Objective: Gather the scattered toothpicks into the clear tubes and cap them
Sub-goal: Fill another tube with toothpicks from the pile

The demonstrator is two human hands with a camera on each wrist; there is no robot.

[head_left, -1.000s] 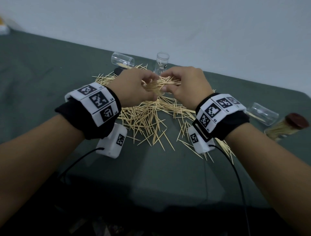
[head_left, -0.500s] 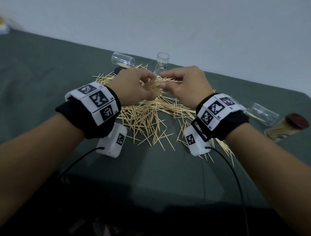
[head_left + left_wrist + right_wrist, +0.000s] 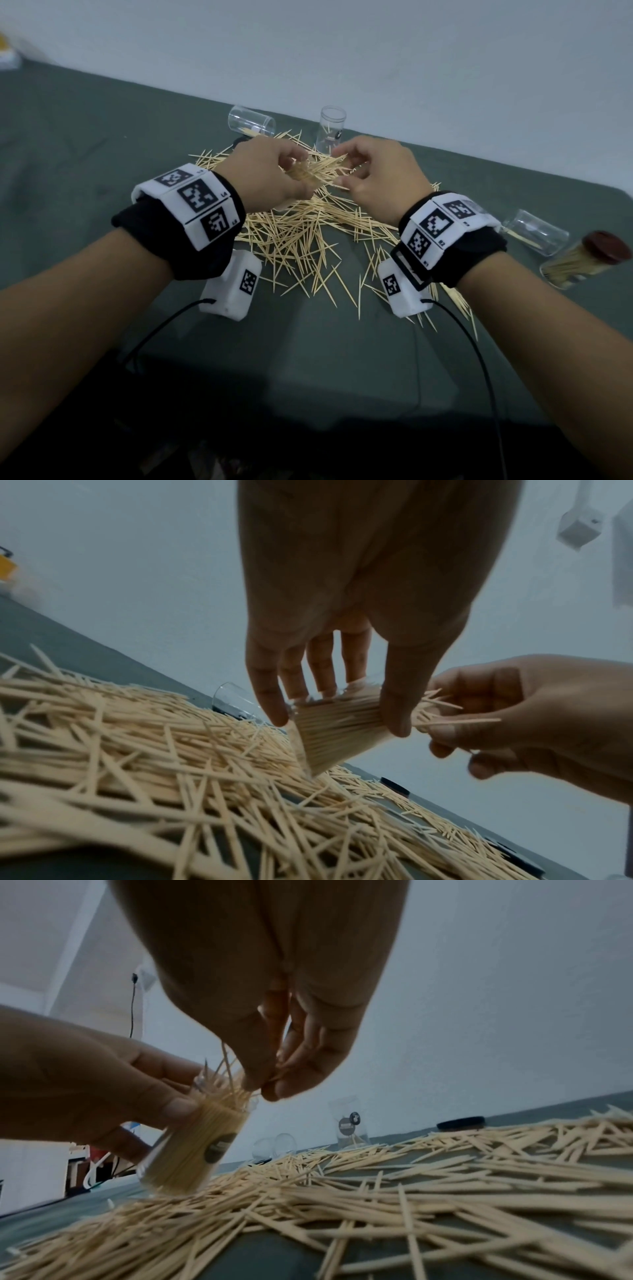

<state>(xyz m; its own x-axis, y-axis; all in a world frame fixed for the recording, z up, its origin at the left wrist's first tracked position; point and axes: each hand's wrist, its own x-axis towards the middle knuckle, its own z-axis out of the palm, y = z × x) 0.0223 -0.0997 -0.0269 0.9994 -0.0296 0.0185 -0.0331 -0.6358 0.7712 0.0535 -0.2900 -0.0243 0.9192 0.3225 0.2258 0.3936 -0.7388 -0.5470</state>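
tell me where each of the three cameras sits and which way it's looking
Head: up high, looking forward and down at the left hand, right hand and toothpick pile; both forearms show.
Left wrist: under the left hand, facing its fingers on the filled tube.
Right wrist: under the right hand, facing its pinching fingers.
Both wrist views share the filled tube.

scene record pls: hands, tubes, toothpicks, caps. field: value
left hand: grips a tilted clear tube packed with toothpicks
right hand: pinches a few toothpicks at that tube's mouth
loose toothpicks: pile on the green table
upright tube: nearly empty, uncapped
tubes on their sides: two, uncapped
capped tube: full, far right
loose cap: dark, on the table
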